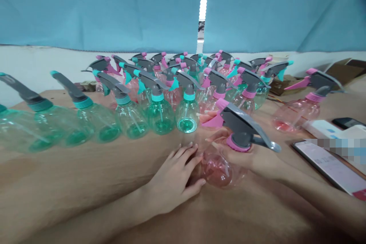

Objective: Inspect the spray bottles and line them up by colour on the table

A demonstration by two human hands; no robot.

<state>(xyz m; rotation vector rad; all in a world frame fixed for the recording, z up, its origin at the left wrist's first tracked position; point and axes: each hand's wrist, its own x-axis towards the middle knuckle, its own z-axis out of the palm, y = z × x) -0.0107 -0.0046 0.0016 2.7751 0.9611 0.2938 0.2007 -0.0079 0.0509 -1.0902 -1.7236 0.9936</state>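
A pink spray bottle (217,167) with a grey spray head and a pink trigger leans close in front of me. My right hand (228,152) is wrapped around its neck from behind, partly hidden by the spray head, with fingertips near the trigger. My left hand (178,175) rests palm down on the wooden table (94,183), fingers apart; its thumb and index finger are at the side of the pink bottle. Whether they press on it I cannot tell. Just beyond my left hand stands a green spray bottle (187,116).
Green spray bottles (133,122) line up leftward, with several more green and pink ones behind. Another pink spray bottle (297,112) stands at right. A phone (323,164), a white object (328,129) and cardboard (344,74) lie on that side. A blue cloth (100,11) hangs behind.
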